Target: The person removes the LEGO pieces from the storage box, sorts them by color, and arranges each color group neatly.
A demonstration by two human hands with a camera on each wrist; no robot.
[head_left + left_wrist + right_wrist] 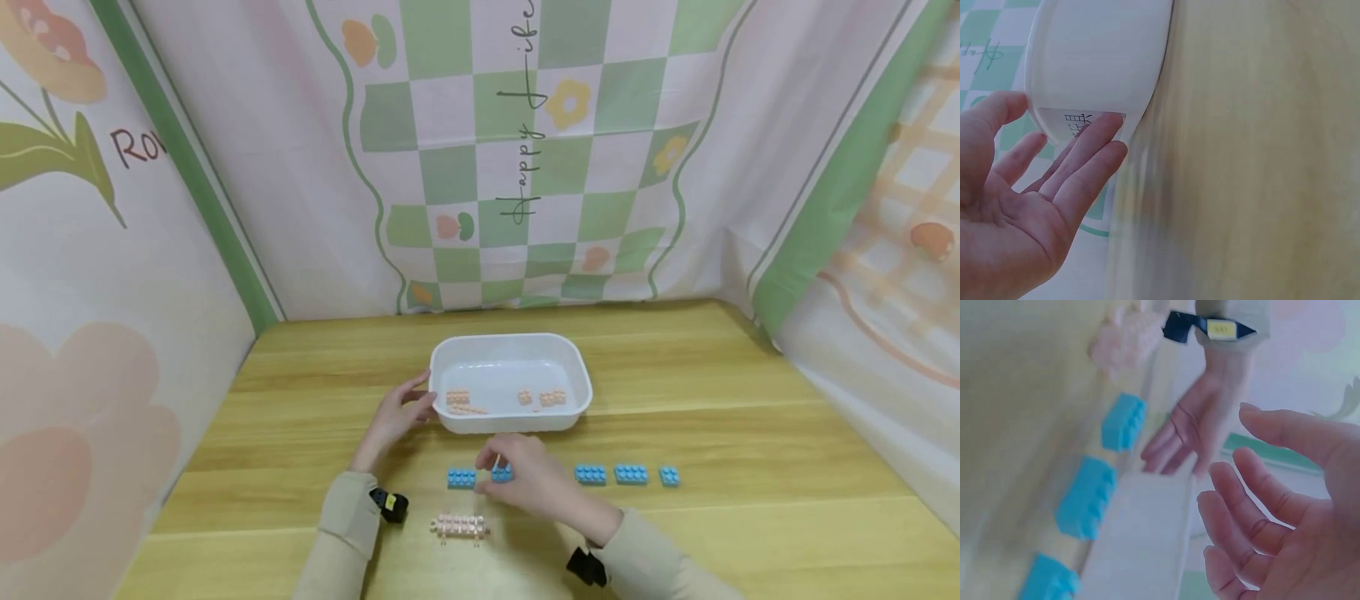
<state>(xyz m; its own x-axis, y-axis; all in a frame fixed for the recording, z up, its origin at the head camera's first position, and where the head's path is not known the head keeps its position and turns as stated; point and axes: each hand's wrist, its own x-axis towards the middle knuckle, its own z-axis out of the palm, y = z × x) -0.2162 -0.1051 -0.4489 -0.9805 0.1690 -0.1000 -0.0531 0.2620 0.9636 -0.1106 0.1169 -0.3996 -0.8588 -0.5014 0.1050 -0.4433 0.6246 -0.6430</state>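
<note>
My left hand [393, 422] touches the left end of a white plastic tub [517, 423]. Its thumb is near the rim and its fingers [1088, 147] lie fairly straight against the end wall, over a printed label [1075, 119]. Above a row of blue building bricks [591, 474], my right hand [531, 477] hovers with loosely bent fingers and nothing between them. It partly covers one blue brick [502, 473] in the head view; another blue brick [461, 479] lies just to the left. Nearer to me stands a pale pink brick assembly [461, 526] with small protruding parts.
Inside the tub lie several peach bricks, some at the left [457, 397] and some at the right [552, 398]. Farther right on the wooden table [750, 525] is a small blue brick [670, 477]. Patterned cloth [502, 167] hangs behind the table.
</note>
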